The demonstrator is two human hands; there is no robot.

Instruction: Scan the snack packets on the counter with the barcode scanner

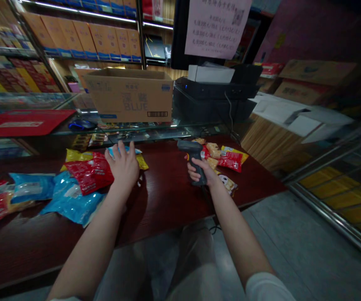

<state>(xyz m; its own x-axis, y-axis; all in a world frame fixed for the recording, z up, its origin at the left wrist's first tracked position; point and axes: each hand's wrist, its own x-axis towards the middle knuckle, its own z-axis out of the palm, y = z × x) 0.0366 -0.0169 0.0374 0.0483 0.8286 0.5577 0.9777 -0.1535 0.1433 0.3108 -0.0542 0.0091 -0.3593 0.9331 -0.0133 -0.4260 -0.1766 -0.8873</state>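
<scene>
Left hand (124, 165), yours: fingers spreading, palm down, hovering over or lightly touching the packets near the red glossy plastic packet (95, 174); contact is not showing clearly; no pinch is visible. Right hand (203, 170), yours: fingers wrapping the grip of the black pistol-shaped handheld scanner (189, 146), which is pointing leftward above the dark red-brown wooden table (164, 205); a cord is hanging beneath the grip.

Beside and under the red packet: the large crinkled blue plastic packet (73, 200), lying flat; near the scanner: the white packet with a cartoon face (228, 182) and the red shiny packet (231, 160).

Handling, by judgement: scanner probably light, stiff, a little top-heavy; you are gripping it rightly by the handle, clear of its window; packets likely light, soft, slippery, their contents perhaps brittle; a sealed edge or corner is offering you the safest hold, the puffed middle the riskiest.
</scene>
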